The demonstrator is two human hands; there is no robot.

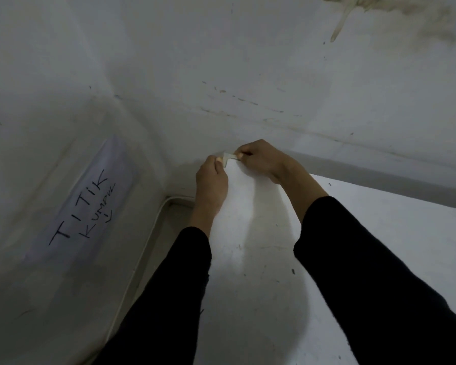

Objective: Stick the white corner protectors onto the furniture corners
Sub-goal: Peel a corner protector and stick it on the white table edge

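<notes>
Black sleeves fill the bottom of the head view, the left sleeve (169,285) and the right sleeve (366,272) both reaching forward over the white furniture top (353,233) toward its far left corner, which sits close against the wall (248,61). At that corner is the white corner protector (228,157), a small L-shaped piece that appears to wrap the corner, one arm along each edge. The left hand (212,180) comes up beside the furniture's left edge, its thumb tip laid on the protector's left arm; its other fingers are curled out of sight past the edge, so it seems to pinch that arm against the side. The right hand (261,158) lies over the top surface with its fingers curled in and its thumb tip on the protector's right arm, gripping it in the same way. One hand to each arm looks deliberate: pressure on both faces at once should seat the adhesive evenly and stop the piece from sliding while it takes hold. Whether the protector is fully flush with the corner cannot be told, since the thumbs cover much of it. To the left a paper sign (87,204) with handwritten letters is stuck to the side wall, a pale cable (148,243) runs down along the wall's base, and a brownish stain (379,11) marks the wall at upper right.
</notes>
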